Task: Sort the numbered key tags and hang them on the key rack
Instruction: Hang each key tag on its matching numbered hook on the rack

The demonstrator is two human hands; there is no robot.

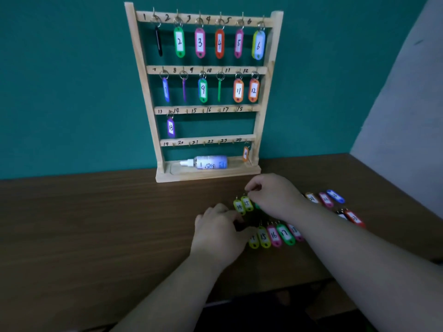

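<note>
A wooden key rack (263,111) stands against the teal wall, its top two rows filled with coloured numbered tags. A purple tag 13 (171,127) hangs in the third row and an orange tag (245,153) at the bottom right hook. On the table lie two yellow-green tags (243,205) and a row of tags marked 15, 16, 17 (274,235). My right hand (275,195) pinches at the ring of the right yellow-green tag. My left hand (219,232) rests curled on the table beside the row; what it holds is hidden.
A white spray bottle (207,162) lies on the rack's base shelf. More tags, pink, blue, orange and red (333,200), are scattered at the right of the brown table (96,224). A grey wall rises on the right.
</note>
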